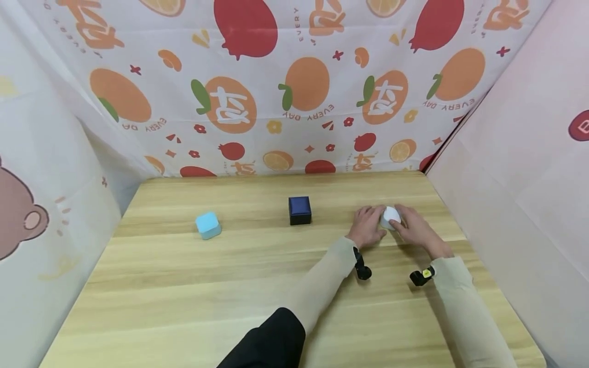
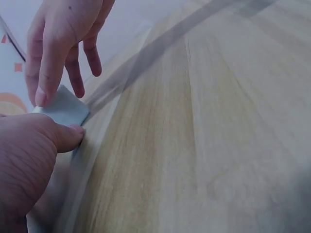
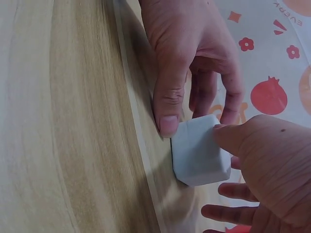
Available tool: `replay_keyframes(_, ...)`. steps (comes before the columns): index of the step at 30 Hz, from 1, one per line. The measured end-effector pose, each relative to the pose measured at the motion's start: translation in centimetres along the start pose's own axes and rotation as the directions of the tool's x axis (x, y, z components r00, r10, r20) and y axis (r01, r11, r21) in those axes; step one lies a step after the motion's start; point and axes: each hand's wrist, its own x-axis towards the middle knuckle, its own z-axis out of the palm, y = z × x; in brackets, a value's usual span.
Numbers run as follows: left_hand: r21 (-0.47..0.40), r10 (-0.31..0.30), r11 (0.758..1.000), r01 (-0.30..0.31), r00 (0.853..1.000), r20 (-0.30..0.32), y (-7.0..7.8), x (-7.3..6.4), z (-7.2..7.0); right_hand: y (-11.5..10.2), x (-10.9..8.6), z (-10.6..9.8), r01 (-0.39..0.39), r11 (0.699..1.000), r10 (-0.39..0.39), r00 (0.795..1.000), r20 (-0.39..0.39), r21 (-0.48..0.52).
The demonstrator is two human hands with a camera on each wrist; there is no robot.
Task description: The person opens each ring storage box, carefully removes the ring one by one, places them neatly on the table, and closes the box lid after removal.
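A small white box (image 1: pixel 389 216) with rounded corners stands on the wooden table at the right, between the two hands. My left hand (image 1: pixel 367 228) grips its left side, the thumb at the near corner and the fingers reaching behind. From the other side my right hand (image 1: pixel 415 231) pinches it, with the thumb laid against the box (image 3: pixel 198 153) in the right wrist view. Several of the right hand's other fingers are spread off the box there. In the left wrist view the box (image 2: pixel 68 110) is partly covered by the left thumb.
A dark blue box (image 1: pixel 300 210) with a shiny lid stands left of the hands, near the table's middle. Farther left is a light blue box (image 1: pixel 208 225). Printed cloth (image 1: pixel 271 92) hangs behind the wooden table (image 1: pixel 193 286), and pale cloth walls flank it.
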Motion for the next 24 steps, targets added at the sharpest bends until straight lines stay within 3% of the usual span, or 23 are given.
replay_keyframes(16,-0.066,0.046,0.997,-0.049,0.998,-0.042,-0.68,0.82,0.28,0.07,-0.02,0.0,-0.037,0.999,0.037,0.999,-0.009,-0.022)
replay_keyframes(24,-0.101,0.04,0.994,-0.041,0.999,-0.011,-0.39,0.84,0.41,-0.13,-0.33,0.09,-0.072,0.997,0.072,0.997,0.008,0.005)
